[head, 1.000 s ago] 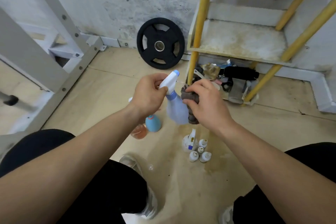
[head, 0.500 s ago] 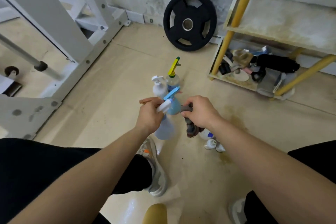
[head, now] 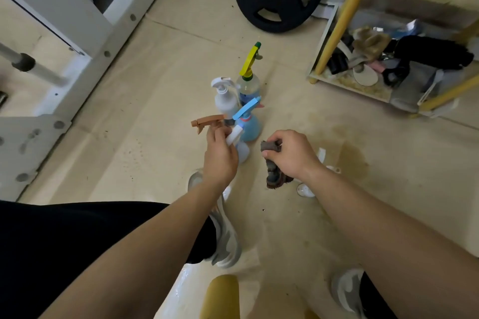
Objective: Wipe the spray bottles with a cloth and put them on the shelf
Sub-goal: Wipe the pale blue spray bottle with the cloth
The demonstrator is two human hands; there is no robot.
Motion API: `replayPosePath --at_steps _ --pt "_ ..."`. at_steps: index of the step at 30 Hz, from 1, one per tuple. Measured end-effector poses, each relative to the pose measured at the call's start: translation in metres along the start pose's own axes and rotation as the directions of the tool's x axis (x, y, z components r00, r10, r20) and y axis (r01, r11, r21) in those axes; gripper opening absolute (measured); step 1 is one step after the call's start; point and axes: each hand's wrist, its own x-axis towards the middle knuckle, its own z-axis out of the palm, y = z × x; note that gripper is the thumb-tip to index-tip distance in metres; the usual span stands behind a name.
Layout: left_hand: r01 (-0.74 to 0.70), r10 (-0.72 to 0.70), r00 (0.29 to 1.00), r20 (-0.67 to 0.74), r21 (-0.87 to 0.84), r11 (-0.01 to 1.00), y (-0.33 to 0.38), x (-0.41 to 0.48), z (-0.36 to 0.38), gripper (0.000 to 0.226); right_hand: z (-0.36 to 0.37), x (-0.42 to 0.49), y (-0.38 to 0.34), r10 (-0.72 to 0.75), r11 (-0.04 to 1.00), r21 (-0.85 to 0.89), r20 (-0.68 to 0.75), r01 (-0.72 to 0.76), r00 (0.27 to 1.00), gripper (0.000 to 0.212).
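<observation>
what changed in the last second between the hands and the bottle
The right hand has pulled the cloth off the pale spray bottle; the left hand has lowered that bottle toward the blue bottle on the floor. Unchanged: left hand holds the bottle's head, right grips the cloth.

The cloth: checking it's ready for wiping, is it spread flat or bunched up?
Bunched up. The right hand grips the cloth as a crumpled wad, with its lower end hanging below the fist.
</observation>
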Motion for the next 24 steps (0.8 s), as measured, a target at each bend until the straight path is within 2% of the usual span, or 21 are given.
replayPosePath --at_steps 4,8,16,20,24 --pt "0.031 -0.031 0.999 0.011 0.015 0.999 -0.003 -0.001 0.000 0.031 -0.004 -0.001 0.001 -0.002 1.000 0.000 0.000 0.002 1.000 0.021" --pt "0.055 -0.061 0.997 0.046 0.117 0.992 0.002 -0.002 -0.012 0.038 -0.011 -0.006 -0.003 0.008 1.000 -0.018 -0.022 -0.009 1.000 0.020" --pt "-0.092 0.082 0.995 0.059 0.190 0.978 0.040 -0.016 -0.040 0.035 -0.061 -0.036 -0.018 -0.006 0.999 -0.053 -0.117 0.000 0.993 0.019" --pt "-0.140 0.099 0.979 0.179 0.229 0.963 0.073 -0.027 -0.037 0.037 -0.101 -0.064 -0.014 0.005 0.995 -0.093 -0.186 -0.023 0.983 0.015" --pt "-0.177 0.087 0.942 0.325 0.257 0.950 0.099 -0.041 -0.017 0.035 -0.131 -0.093 0.008 0.072 0.995 -0.040 -0.273 -0.086 0.959 0.011"
